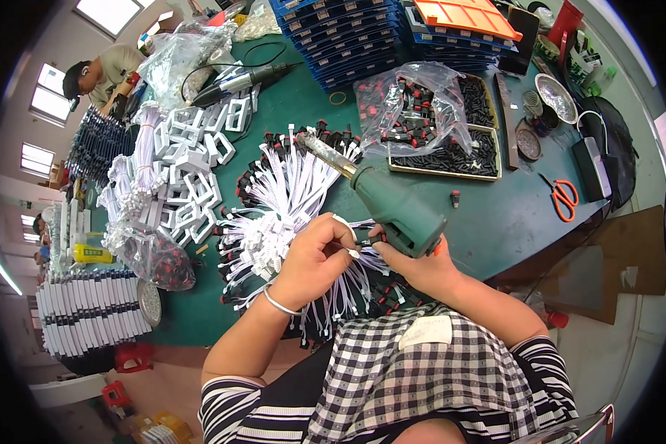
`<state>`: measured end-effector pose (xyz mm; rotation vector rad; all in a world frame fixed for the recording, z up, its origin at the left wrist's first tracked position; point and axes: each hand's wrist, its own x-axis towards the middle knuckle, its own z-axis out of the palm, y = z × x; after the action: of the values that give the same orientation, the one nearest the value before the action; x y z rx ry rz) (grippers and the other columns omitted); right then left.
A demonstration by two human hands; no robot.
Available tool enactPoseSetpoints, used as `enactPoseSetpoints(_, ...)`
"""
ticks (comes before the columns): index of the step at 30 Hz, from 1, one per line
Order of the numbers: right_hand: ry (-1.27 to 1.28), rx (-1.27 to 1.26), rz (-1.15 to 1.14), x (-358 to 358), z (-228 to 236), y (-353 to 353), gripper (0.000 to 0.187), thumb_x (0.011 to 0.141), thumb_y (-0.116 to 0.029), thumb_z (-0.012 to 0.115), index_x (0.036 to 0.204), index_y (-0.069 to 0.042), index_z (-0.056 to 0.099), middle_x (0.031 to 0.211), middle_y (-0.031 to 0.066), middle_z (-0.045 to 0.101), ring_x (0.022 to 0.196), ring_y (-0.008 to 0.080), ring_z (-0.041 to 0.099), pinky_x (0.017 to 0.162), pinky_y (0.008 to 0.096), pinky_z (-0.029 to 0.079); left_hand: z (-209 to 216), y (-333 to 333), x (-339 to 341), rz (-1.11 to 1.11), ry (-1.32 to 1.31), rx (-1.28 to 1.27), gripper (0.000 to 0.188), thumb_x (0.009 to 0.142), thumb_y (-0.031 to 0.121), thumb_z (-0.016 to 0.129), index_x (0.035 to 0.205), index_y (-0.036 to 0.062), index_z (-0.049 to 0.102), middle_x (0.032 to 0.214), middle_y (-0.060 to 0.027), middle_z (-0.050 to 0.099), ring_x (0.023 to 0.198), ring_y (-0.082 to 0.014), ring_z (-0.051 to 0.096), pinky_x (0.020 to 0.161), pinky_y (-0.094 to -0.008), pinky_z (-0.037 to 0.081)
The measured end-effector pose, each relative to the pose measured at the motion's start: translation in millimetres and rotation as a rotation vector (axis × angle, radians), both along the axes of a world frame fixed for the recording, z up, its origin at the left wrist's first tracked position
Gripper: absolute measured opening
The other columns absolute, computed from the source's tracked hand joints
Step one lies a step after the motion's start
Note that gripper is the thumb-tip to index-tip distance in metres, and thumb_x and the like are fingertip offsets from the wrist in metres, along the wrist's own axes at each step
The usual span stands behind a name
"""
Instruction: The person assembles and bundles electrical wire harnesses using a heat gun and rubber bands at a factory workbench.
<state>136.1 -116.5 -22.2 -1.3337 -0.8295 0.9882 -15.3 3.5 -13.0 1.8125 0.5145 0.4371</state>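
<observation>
My left hand (314, 259) pinches a white cable at its fingertips; a white loop of it rises over the fingers. A small black connector (368, 236) sits between my two hands, near my right thumb. My right hand (425, 272) is closed at the rear of a green heat gun (399, 203), whose metal nozzle points to the far left. The gun hides most of the right fingers and its own handle. Beneath both hands spreads a pile of white cables (296, 177) with black-and-red ends and white plugs.
White plastic frames (192, 170) and bundled cables lie left, near another heat gun (237, 83). Blue trays (340, 44) stand stacked at the back. A bag of red-and-black parts (414, 111) rests on boxes of black pieces. Orange scissors (564, 198) lie right. A person (111, 74) sits far left.
</observation>
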Motion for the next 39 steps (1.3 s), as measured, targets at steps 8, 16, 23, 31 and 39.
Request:
enactPoseSetpoints(8,-0.471,0.128,-0.013,4.4,-16.4,-1.2,0.051,0.071,-0.005,0.069,0.117,-0.005,0.047,0.110,0.0120,0.055,0.091,0.0263,0.061,0.078,0.0319,0.050,6.7,-6.7,4.2,0.105,0.006,-0.249,0.011,0.077,-0.001,0.065,0.085,0.0024,0.058,0.078,0.0006,0.058,0.066,-0.0042,0.051,0.059,-0.0187,0.041)
enactPoseSetpoints(16,-0.677,0.328,-0.049,6.4,-23.0,-2.6,0.065,0.066,0.001,0.071,0.123,-0.005,0.041,0.103,0.0133,0.059,0.090,0.0286,0.062,0.074,0.0332,0.050,3.1,-9.5,5.4,0.117,-0.052,-0.272,0.015,0.076,-0.003,0.066,0.088,0.0017,0.059,0.080,-0.0015,0.062,0.069,-0.0057,0.056,0.063,-0.0198,0.046)
enactPoseSetpoints(23,-0.642,0.286,-0.055,5.0,-23.1,-6.1,0.061,0.068,-0.002,0.071,0.122,-0.005,0.042,0.104,0.0139,0.059,0.089,0.0270,0.062,0.076,0.0330,0.050,5.5,-17.5,6.7,0.159,-0.044,-0.191,0.015,0.076,-0.002,0.066,0.089,0.0016,0.060,0.081,-0.0032,0.063,0.072,-0.0084,0.058,0.064,-0.0217,0.047)
enactPoseSetpoints(31,-0.107,0.446,-0.389,52.9,5.8,-42.8,0.037,0.086,-0.006,0.052,0.121,-0.004,0.042,0.097,0.0130,0.059,0.077,0.0196,0.060,0.077,0.0362,0.049,23.2,-18.4,2.2,-0.310,0.151,0.841,0.031,0.063,-0.004,0.060,0.091,0.0078,0.062,0.078,-0.0076,0.058,0.079,-0.0267,0.055,0.066,-0.0355,0.046)
enactPoseSetpoints(39,0.118,0.813,-0.672,88.6,19.5,-60.1,0.049,0.085,0.001,0.048,0.130,-0.003,0.029,0.078,0.0123,0.055,0.064,0.0186,0.054,0.065,0.0370,0.049,48.0,-30.1,94.7,-0.426,0.273,0.882,0.018,0.076,0.006,0.057,0.093,0.0053,0.054,0.079,-0.0123,0.055,0.081,-0.0310,0.057,0.067,-0.0402,0.048)
